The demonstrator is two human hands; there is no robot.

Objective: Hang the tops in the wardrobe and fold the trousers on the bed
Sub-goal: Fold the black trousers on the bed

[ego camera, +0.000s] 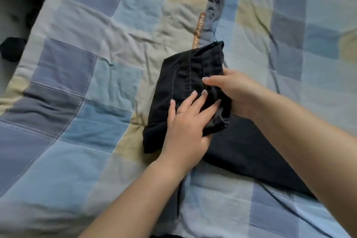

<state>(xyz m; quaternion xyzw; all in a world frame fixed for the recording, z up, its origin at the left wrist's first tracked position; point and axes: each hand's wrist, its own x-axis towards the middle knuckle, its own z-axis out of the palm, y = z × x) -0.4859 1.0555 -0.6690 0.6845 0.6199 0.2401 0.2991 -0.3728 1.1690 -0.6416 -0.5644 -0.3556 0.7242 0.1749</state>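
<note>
— How is the light?
— Soft, even daylight, rather dim; no glare anywhere. Gentle shadows sit in the creases of the quilt [96, 87].
— Sharp?
— Fairly sharp at the middle, where stitching shows on the black trousers [185, 75]. The near edge and the left side smear with blur, the far left corner falls dark, and the wide lens bends the checks outward.

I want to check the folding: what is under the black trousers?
Under the black trousers lies the checked quilt. The left hand presses on top; the right hand grips their edge. Anything between the folded layers is hidden.
</note>
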